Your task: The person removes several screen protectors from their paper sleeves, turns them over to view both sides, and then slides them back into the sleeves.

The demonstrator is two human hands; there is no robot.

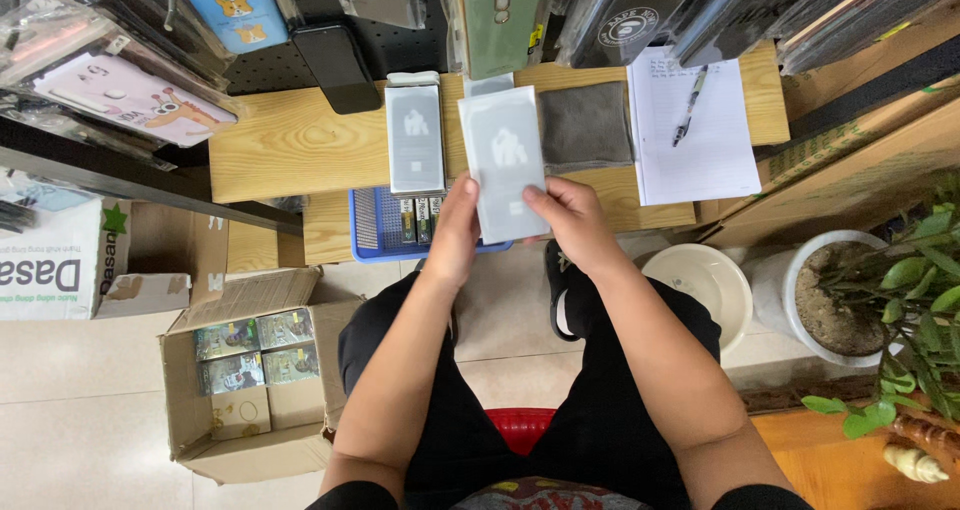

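Both my hands hold a flat white-and-grey sleeve packet (504, 160) upright over the front of a low wooden table (290, 145). My left hand (455, 232) grips its lower left edge. My right hand (567, 215) pinches its lower right corner. A second, similar white packet (415, 135) lies flat on the table just to the left. Below the packets a blue plastic basket (372, 225) holds several small boxes standing on edge.
A grey cloth (586, 125) and a sheet of paper (700, 140) with a pen (690, 105) lie on the table's right. Phone cases hang on a rack (330, 30) behind. An open cardboard box (250, 370) sits on the floor left; a white bowl (705, 280) and potted plant (835, 300) stand right.
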